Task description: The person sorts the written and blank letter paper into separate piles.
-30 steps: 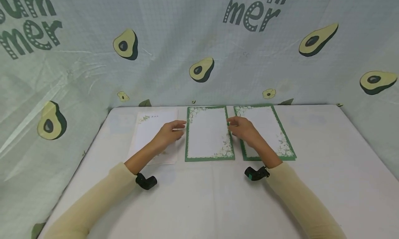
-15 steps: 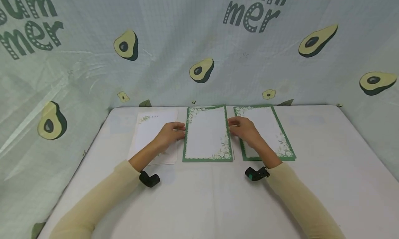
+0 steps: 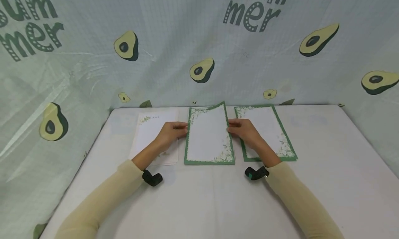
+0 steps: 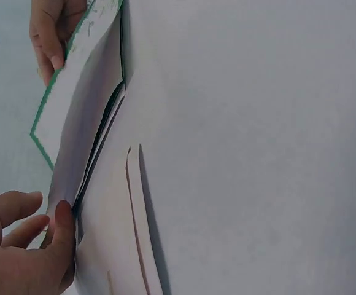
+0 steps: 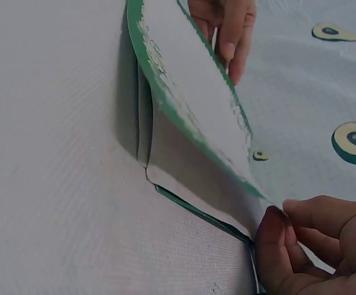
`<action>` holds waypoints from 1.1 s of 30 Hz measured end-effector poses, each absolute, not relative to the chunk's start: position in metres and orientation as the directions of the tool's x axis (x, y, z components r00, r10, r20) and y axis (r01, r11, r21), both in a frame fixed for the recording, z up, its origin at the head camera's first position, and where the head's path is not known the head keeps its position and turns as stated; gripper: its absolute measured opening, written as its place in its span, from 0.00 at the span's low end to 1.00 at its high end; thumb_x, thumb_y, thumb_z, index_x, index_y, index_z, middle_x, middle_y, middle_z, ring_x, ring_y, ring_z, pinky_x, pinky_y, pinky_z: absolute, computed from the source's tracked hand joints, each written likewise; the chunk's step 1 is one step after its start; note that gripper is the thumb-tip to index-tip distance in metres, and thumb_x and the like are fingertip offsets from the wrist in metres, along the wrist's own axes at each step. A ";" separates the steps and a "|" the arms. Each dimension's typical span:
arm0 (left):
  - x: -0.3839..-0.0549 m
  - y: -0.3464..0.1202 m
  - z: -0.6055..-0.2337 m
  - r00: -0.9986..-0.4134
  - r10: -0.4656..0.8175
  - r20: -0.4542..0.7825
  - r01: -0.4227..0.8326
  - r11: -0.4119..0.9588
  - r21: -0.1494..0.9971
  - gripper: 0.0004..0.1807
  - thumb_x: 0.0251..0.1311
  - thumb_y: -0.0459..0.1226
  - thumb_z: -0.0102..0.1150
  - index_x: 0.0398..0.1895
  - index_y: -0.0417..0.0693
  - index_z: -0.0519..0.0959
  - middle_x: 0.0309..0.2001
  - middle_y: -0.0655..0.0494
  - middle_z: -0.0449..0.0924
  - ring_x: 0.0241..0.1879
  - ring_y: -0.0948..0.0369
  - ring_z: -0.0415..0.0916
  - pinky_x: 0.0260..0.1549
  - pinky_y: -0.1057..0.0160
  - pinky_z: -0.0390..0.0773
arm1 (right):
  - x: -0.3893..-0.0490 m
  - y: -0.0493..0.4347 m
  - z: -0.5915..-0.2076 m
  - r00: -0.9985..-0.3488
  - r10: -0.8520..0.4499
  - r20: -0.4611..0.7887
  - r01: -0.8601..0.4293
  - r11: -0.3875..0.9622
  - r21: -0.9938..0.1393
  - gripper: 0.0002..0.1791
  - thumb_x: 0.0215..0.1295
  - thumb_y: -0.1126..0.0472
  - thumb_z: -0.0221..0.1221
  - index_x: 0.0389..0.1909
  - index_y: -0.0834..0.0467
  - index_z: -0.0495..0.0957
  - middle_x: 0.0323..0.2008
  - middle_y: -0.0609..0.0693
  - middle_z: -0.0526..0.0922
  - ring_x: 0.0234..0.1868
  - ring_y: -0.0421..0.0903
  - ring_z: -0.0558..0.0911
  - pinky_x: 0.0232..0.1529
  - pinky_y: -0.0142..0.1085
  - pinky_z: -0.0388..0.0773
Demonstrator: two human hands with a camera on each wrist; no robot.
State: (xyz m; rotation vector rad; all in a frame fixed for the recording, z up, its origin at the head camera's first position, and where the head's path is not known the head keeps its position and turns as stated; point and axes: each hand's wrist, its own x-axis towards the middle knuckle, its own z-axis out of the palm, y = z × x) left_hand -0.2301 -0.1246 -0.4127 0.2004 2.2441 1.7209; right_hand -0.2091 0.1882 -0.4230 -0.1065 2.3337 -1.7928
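Note:
A sheet of white paper (image 3: 208,136) with a green floral border is raised at the middle of the table, its far edge bowed and its far right corner tipped up. My left hand (image 3: 170,134) pinches its left edge. On the opposite edge, my right hand (image 3: 244,131) holds the paper between thumb and fingers, plainly seen in the right wrist view. Beneath the raised sheet (image 5: 190,98), more sheets (image 5: 144,123) show in that view. The left wrist view has my left hand (image 4: 37,243) at the lower left, by the bent paper (image 4: 86,123).
Left of the middle pile lies a pale paper (image 3: 152,135) with a small floral print, partly under my left forearm. Another green-bordered sheet (image 3: 266,128) lies to the right, partly covered by my right hand. A white cloth (image 3: 199,197) covers the table; an avocado-print curtain (image 3: 168,83) hangs behind.
The middle green-bordered sheet first slid slightly left, then came back right and toward me, and its far right corner has risen. My left hand has moved right onto its edge.

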 end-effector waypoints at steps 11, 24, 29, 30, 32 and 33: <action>-0.224 -0.109 -0.409 -0.972 0.200 -0.121 -0.098 0.119 0.988 0.16 0.68 0.26 0.61 0.58 0.30 0.79 0.56 0.32 0.80 0.45 0.62 0.82 0.47 0.69 0.84 | -0.206 0.180 -0.424 -0.998 -0.051 0.024 -0.036 0.261 -0.965 0.23 0.71 0.65 0.62 0.66 0.63 0.76 0.55 0.65 0.81 0.56 0.57 0.81 0.47 0.27 0.83; -0.223 -0.106 -0.414 -0.978 0.139 -0.153 -0.145 0.063 0.987 0.16 0.69 0.27 0.60 0.58 0.29 0.79 0.52 0.36 0.84 0.46 0.61 0.85 0.50 0.64 0.85 | -0.206 0.179 -0.430 -0.998 0.031 0.053 -0.037 0.378 -0.925 0.16 0.72 0.61 0.63 0.57 0.61 0.83 0.48 0.60 0.86 0.45 0.49 0.85 0.39 0.27 0.82; -0.222 -0.107 -0.414 -0.982 0.119 -0.147 -0.142 0.049 0.989 0.16 0.68 0.26 0.60 0.57 0.29 0.79 0.53 0.36 0.83 0.47 0.62 0.85 0.51 0.63 0.84 | -0.205 0.179 -0.429 -0.998 0.036 0.056 -0.039 0.365 -0.930 0.16 0.73 0.60 0.62 0.57 0.61 0.83 0.47 0.59 0.87 0.44 0.48 0.86 0.40 0.28 0.84; -0.222 -0.107 -0.414 -0.983 0.115 -0.143 -0.138 0.049 0.989 0.16 0.68 0.26 0.60 0.57 0.29 0.80 0.53 0.36 0.83 0.48 0.63 0.85 0.52 0.63 0.84 | -0.205 0.179 -0.428 -0.997 0.043 0.058 -0.039 0.364 -0.931 0.16 0.73 0.60 0.62 0.57 0.60 0.83 0.47 0.59 0.87 0.44 0.49 0.86 0.40 0.27 0.84; -0.222 -0.108 -0.415 -0.985 0.111 -0.132 -0.127 0.050 0.991 0.16 0.68 0.26 0.61 0.57 0.30 0.80 0.54 0.37 0.83 0.48 0.63 0.85 0.53 0.63 0.83 | -0.204 0.178 -0.427 -0.996 0.060 0.063 -0.038 0.354 -0.934 0.16 0.72 0.60 0.62 0.57 0.60 0.83 0.47 0.59 0.87 0.45 0.49 0.86 0.39 0.27 0.84; -0.222 -0.109 -0.415 -0.986 0.108 -0.125 -0.121 0.047 0.992 0.16 0.68 0.26 0.61 0.57 0.30 0.80 0.54 0.37 0.83 0.47 0.63 0.85 0.53 0.63 0.83 | -0.205 0.178 -0.427 -0.995 0.070 0.065 -0.038 0.339 -0.940 0.16 0.72 0.60 0.63 0.57 0.60 0.83 0.47 0.60 0.87 0.45 0.49 0.86 0.39 0.27 0.84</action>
